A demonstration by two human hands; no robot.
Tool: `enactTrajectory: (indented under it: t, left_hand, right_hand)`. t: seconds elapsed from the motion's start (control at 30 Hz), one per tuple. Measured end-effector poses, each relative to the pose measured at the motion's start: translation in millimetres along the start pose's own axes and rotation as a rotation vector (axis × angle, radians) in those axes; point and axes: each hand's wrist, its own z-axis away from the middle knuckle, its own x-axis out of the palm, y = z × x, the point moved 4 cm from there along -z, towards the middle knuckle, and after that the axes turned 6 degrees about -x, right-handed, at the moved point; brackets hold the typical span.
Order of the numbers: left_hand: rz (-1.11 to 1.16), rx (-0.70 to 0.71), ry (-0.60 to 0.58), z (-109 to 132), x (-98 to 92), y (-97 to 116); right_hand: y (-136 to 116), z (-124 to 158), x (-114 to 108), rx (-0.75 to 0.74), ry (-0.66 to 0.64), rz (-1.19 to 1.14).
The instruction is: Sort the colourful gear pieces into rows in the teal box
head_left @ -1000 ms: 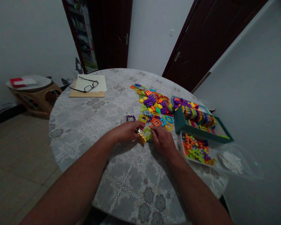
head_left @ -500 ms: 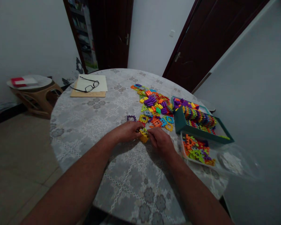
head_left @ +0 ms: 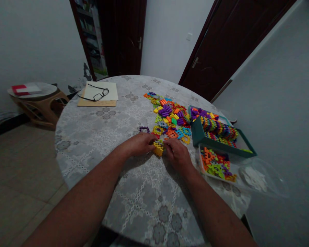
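Between my hands, low over the table, is a small yellow block of interlocking toy pieces (head_left: 158, 149) with some lime green on top. My left hand (head_left: 142, 143) is closed on its left side, fingertips partly hidden behind it. On the opposite side, my right hand (head_left: 177, 153) is curled with thumb and fingers pinched at the block's upper right edge. Just beyond my hands lie a purple square piece (head_left: 144, 129), a yellow piece (head_left: 158, 130) and an orange piece (head_left: 171, 133).
A pile of colourful pieces (head_left: 166, 110) spreads across the patterned tablecloth (head_left: 92, 137). At right stand a green box (head_left: 198, 133) and a clear tub (head_left: 201, 163), both holding pieces, beside a clear lid (head_left: 275, 181). Glasses (head_left: 98, 97) lie on papers (head_left: 110, 88) at the far left.
My right hand has shifted very slightly at the block, leaving more of its yellow side visible. My left hand stays in nearly the same place.
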Motion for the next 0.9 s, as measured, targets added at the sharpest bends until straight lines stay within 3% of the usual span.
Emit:
enactTrajectory:
  t: [0.57,0.73,0.9]
  left_hand:
    - [-0.027,-0.020,0.004,3,-1.7,1]
    - [0.010,-0.014,-0.007,5,-4.4,6]
    - [0.022,0.002,-0.005,4,-4.0,4]
  right_hand:
    - [-9,-1,-6,0.063,0.002,-0.154]
    - [-8,-1,-9,0.096,-0.075,-0.172]
    - [-11,2,3,0.130,-0.139,-0.175]
